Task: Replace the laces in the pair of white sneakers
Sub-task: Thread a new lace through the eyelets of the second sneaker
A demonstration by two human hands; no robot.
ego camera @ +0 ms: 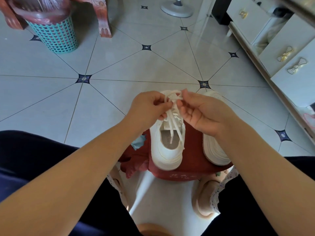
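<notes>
Item: pair of white sneakers on a low red stool [190,169], set on the tiled floor [119,68] between the person's knees. Left sneaker [167,150]: heel toward the wearer, white lace [173,120] threaded up the eyelets, two loose ends trailing into the shoe opening. Right sneaker [214,150]: just beside the first, largely covered by the right forearm; whether it is laced cannot be told. Left hand [148,106]: pinching a strand of the lace at the top of the tongue. Right hand [199,111]: pinching the crossing strand, a loop arching over the toe between the two hands. Step, by judgement: tying off or snugging the lace on the left sneaker. Next move likely calls for even tension on both strands so the knot seats flat. Obscured: the knot itself, hidden behind fingertips; the toe of the left sneaker. Periphery: teal mesh bin [54,36], white drawer unit [281,48], partly cut off.
</notes>
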